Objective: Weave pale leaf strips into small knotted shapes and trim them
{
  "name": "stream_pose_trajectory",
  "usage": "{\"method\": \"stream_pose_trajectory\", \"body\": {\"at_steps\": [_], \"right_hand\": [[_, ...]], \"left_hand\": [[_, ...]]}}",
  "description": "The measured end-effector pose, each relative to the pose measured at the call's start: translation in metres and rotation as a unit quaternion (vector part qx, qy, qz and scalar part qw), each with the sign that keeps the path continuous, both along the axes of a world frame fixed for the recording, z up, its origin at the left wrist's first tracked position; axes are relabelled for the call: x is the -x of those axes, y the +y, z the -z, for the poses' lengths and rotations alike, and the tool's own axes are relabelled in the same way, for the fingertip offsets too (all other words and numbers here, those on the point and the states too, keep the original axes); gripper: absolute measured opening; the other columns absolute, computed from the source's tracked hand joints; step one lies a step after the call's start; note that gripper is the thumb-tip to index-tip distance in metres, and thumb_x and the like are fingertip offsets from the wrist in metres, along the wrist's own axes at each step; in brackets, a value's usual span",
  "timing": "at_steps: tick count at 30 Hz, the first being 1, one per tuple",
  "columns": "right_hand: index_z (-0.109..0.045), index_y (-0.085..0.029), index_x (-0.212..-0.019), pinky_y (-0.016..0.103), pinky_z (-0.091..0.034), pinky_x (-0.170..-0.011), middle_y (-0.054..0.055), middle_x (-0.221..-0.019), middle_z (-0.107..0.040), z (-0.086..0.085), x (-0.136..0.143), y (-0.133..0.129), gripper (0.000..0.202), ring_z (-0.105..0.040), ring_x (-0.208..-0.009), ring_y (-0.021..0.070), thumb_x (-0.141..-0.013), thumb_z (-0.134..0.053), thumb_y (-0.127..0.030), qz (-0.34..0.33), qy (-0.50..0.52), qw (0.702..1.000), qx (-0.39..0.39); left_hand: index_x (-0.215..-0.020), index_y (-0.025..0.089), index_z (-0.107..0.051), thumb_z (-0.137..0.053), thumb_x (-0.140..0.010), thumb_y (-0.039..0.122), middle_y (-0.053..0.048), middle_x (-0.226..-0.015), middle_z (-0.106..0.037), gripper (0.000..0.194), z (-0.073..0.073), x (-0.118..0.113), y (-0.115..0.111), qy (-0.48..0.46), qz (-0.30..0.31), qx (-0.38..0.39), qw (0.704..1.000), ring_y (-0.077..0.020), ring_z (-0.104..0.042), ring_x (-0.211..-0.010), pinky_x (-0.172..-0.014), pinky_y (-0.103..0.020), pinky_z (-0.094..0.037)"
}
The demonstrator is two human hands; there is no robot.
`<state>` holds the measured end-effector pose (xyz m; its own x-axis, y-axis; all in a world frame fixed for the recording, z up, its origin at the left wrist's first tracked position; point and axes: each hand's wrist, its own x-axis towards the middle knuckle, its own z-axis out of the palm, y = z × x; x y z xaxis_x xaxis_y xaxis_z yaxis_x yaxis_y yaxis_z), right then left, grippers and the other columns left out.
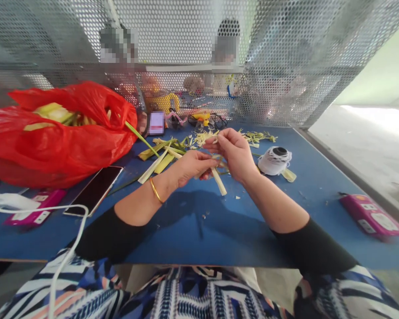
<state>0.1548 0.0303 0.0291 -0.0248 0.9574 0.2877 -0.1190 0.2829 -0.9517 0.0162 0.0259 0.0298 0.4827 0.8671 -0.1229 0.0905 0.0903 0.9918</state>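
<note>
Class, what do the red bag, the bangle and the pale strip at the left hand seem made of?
Red bag: thin, glossy plastic, judging by crinkles and highlights.
Bangle: probably polished metal, golden with a smooth shine.
Pale strip: likely leaf or husk, matte, yellowish like the plant pieces nearby.

Fenced along the far edge of the blue desk point(319, 181) by perforated metal panels point(186, 26) and open past the right edge to a grey floor point(362, 137), brightly lit beneath a pale greenish wall point(372, 75).

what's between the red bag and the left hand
In the head view, loose green and pale plant strips lie on the blue table between the red bag and the left hand.
</note>
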Motion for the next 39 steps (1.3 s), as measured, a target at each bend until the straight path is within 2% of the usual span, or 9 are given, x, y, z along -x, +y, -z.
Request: {"method": "stream_pose_trajectory", "body": {"at_steps": [6,9,12,18,20,22,28,31,39], "right_hand": [[-0.054,-0.022,-0.085,0.028,-0.050,-0.069,0.000,-0.083,-0.064,0.013,-0.011,-0.007,0.014,-0.064,-0.071,0.0127,-0.085,-0.058,-0.036,0.126,-0.101,0.985,-0.059],[-0.061,-0.022,-0.090,0.031,-0.047,-0.069,0.001,-0.083,-0.064,0.016,-0.020,-0.023,0.011,-0.059,-0.072,0.0148,-0.085,-0.058,-0.031,0.236,-0.209,0.935,-0.162],[-0.065,-0.023,-0.085,0.035,-0.046,-0.078,0.003,-0.083,-0.066,0.015,-0.020,-0.043,0.012,-0.061,-0.081,0.0186,-0.090,-0.055,-0.028,0.200,-0.321,0.881,-0.286],[-0.069,-0.024,-0.095,0.039,-0.034,-0.094,0.003,-0.087,-0.070,0.026,0.004,-0.061,0.025,-0.058,-0.083,0.0196,-0.096,-0.045,-0.016,0.051,-0.614,0.638,-0.463],[-0.068,-0.019,-0.101,0.038,-0.035,-0.089,0.005,-0.087,-0.070,0.033,0.009,-0.059,0.028,-0.057,-0.082,0.0204,-0.097,-0.041,-0.011,0.035,-0.659,0.590,-0.466],[-0.067,-0.017,-0.096,0.037,-0.035,-0.083,0.006,-0.082,-0.068,0.040,0.011,-0.055,0.028,-0.056,-0.078,0.0203,-0.098,-0.040,-0.010,0.044,-0.668,0.583,-0.460],[-0.062,-0.017,-0.080,0.033,-0.034,-0.081,0.001,-0.070,-0.065,0.048,0.006,-0.052,0.021,-0.051,-0.065,0.0155,-0.096,-0.049,-0.013,0.130,-0.600,0.631,-0.473],[-0.061,-0.018,-0.080,0.033,-0.035,-0.082,0.001,-0.071,-0.066,0.047,0.006,-0.054,0.022,-0.053,-0.068,0.0160,-0.097,-0.048,-0.013,0.109,-0.580,0.647,-0.484],[-0.062,-0.020,-0.074,0.033,-0.041,-0.088,0.001,-0.069,-0.065,0.041,0.009,-0.062,0.026,-0.056,-0.070,0.0162,-0.095,-0.048,-0.012,0.011,-0.534,0.613,-0.581]], "left_hand": [[-0.064,0.015,-0.071,-0.071,-0.079,0.025,0.001,-0.046,-0.057,0.018,0.008,0.007,-0.019,-0.018,-0.052,0.029,0.998,-0.0068,-0.047,-0.040,-0.040,-0.018,-0.034],[-0.069,0.014,-0.072,-0.071,-0.080,0.025,0.000,-0.050,-0.061,0.016,0.018,0.009,-0.024,-0.065,-0.112,0.074,0.989,-0.0069,-0.051,-0.041,-0.042,-0.018,-0.038],[-0.067,0.015,-0.069,-0.072,-0.080,0.023,-0.001,-0.055,-0.063,0.015,0.028,0.008,-0.024,-0.096,-0.163,0.102,0.977,-0.0086,-0.057,-0.045,-0.046,-0.020,-0.043],[-0.063,0.014,-0.068,-0.072,-0.077,0.017,0.002,-0.054,-0.057,0.014,0.040,0.009,-0.019,-0.158,-0.174,0.096,0.967,-0.0048,-0.046,-0.044,-0.043,-0.018,-0.034],[-0.066,0.013,-0.070,-0.074,-0.073,0.016,0.000,-0.058,-0.060,0.009,0.042,0.011,-0.018,-0.169,-0.175,0.106,0.964,-0.0059,-0.049,-0.049,-0.045,-0.019,-0.034],[-0.067,0.012,-0.070,-0.076,-0.071,0.017,0.000,-0.060,-0.061,0.009,0.042,0.012,-0.018,-0.169,-0.174,0.117,0.963,-0.0066,-0.051,-0.052,-0.048,-0.019,-0.035],[-0.066,0.012,-0.070,-0.087,-0.059,0.026,0.001,-0.062,-0.062,0.023,0.038,0.016,-0.021,-0.155,-0.133,0.120,0.972,-0.0075,-0.054,-0.058,-0.058,-0.020,-0.042],[-0.064,0.013,-0.069,-0.089,-0.058,0.027,0.001,-0.060,-0.063,0.025,0.035,0.017,-0.022,-0.152,-0.135,0.108,0.973,-0.0081,-0.054,-0.058,-0.058,-0.022,-0.044],[-0.068,0.013,-0.069,-0.083,-0.070,0.024,-0.002,-0.063,-0.068,0.019,0.036,0.015,-0.020,-0.145,-0.172,0.104,0.969,-0.0102,-0.060,-0.060,-0.065,-0.025,-0.050]]}}
